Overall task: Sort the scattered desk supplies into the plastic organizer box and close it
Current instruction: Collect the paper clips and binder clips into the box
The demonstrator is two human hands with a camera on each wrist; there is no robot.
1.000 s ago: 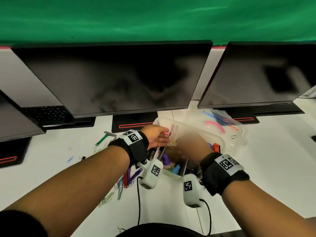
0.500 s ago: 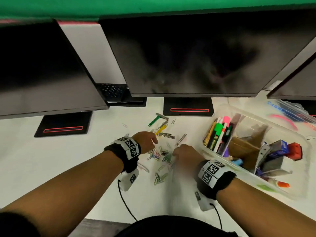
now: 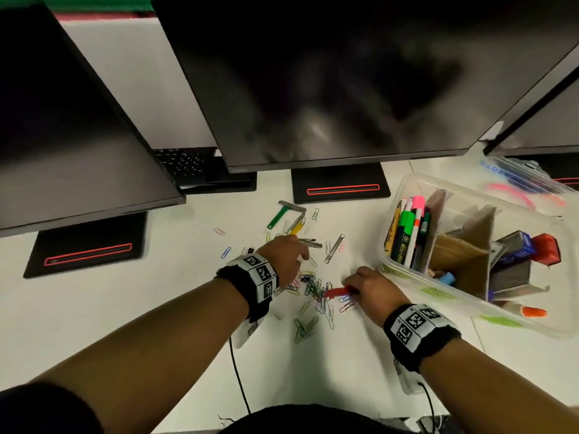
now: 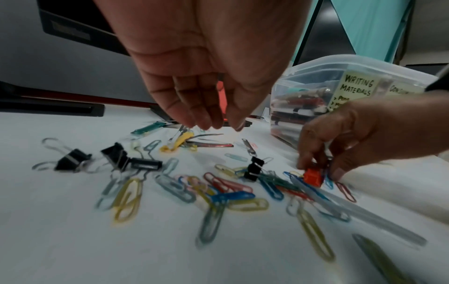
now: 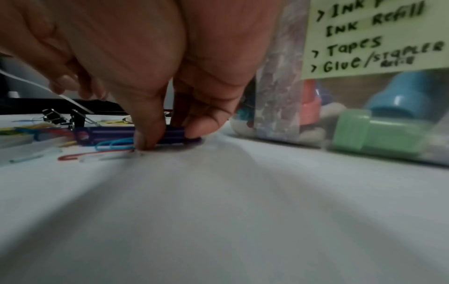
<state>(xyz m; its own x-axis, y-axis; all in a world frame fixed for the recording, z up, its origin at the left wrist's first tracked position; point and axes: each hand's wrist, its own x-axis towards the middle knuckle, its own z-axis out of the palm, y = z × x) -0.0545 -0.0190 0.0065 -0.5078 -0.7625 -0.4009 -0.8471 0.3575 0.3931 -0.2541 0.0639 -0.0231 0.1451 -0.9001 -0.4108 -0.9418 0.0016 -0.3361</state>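
While my right hand pinches a small red clip lying flat on the desk, long axis toward my left, its right end stays hidden under my fingers. My left hand hangs loose and empty over blurred paperclips; the open box sits toward the desk's right edge.

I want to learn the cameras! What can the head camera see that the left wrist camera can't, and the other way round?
Only the head view looks down into the organizer box at its cardboard dividers and shows the keyboard. Only the left wrist view shows the "Writing Materials" label. Both show the box, the paper clips and the right hand pinching a small red piece.
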